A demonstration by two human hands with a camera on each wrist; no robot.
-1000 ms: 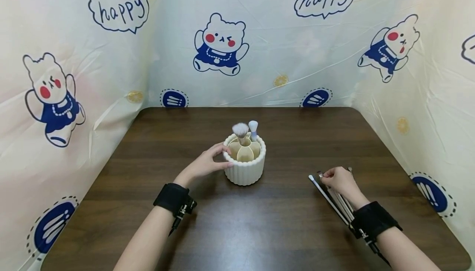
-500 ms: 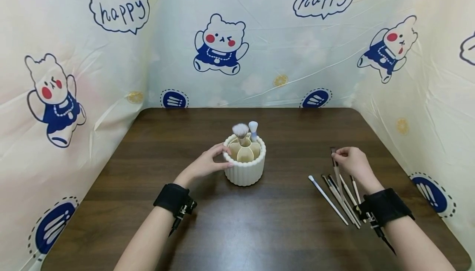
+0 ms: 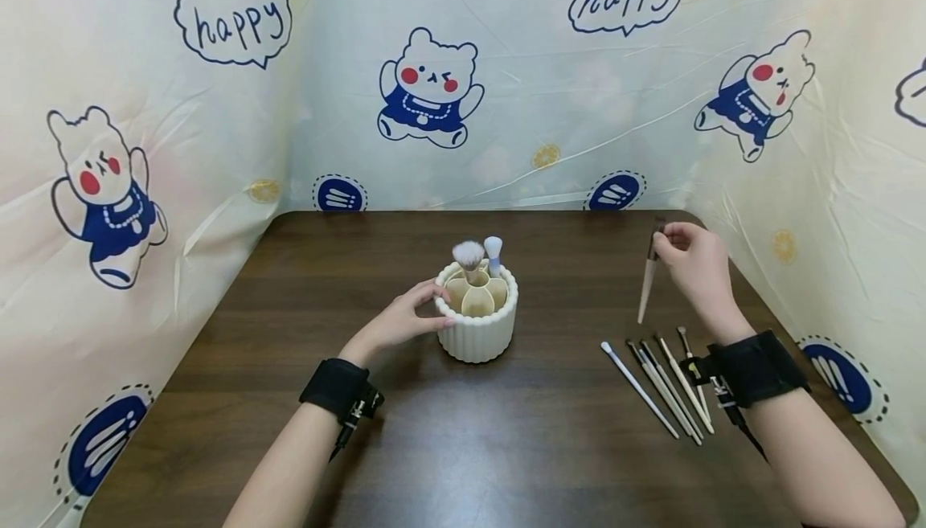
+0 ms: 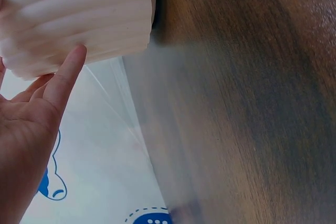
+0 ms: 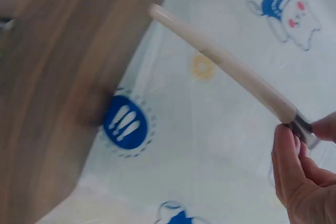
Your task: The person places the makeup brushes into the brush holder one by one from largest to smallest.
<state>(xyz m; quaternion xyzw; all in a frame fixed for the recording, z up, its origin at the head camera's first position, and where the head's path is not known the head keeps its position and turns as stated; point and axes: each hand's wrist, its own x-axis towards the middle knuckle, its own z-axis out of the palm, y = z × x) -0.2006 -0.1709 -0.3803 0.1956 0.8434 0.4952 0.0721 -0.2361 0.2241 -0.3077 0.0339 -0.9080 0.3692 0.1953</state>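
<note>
In the head view, my right hand (image 3: 694,267) pinches a makeup brush (image 3: 647,291) near its ferrule, above the table. The brush's pale handle hangs down, and in the right wrist view the handle (image 5: 231,66) tapers away from the fingertips; the bristles are hidden there. My left hand (image 3: 396,321) holds the left side of a white ribbed brush holder (image 3: 477,339), its fingers at the rim and thumb on the wall. Two brushes stand bristles up in the holder: a fluffy one (image 3: 469,255) and a smaller pale blue one (image 3: 494,251).
Several slim makeup brushes (image 3: 669,391) lie side by side on the dark wooden table (image 3: 535,448), below the right hand. A white-tipped brush (image 3: 640,391) lies slightly apart on their left. Printed sheeting (image 3: 521,94) walls the table's back and sides.
My right hand has lifted one brush from the group and moved it up and away toward the table's back right. The left hand and the holder stay where they were.
</note>
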